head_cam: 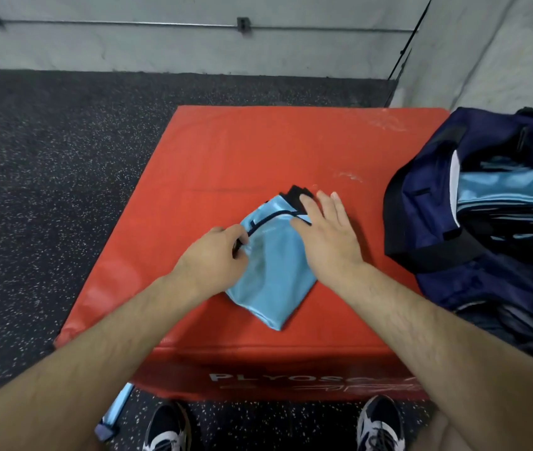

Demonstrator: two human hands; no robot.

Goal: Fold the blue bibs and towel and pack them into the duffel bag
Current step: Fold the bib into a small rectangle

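Here the left hand (216, 252) and right hand (327, 232) are set on a folded bib (275, 275), which is laid on the box (258, 151).
The bib's dark-trimmed left edge is pinched by the left hand's curled fingers; the right hand is laid flat, fingers straight, on its far right corner. Just to the right, on the box, the bag (421, 196) is seen open, with more blue cloth (502, 187) packed inside. Another blue piece (117, 411) is seen on the floor (47, 190).

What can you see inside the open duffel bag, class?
Folded light-blue bibs with dark trim lie inside the duffel bag; whatever sits beneath them is covered.
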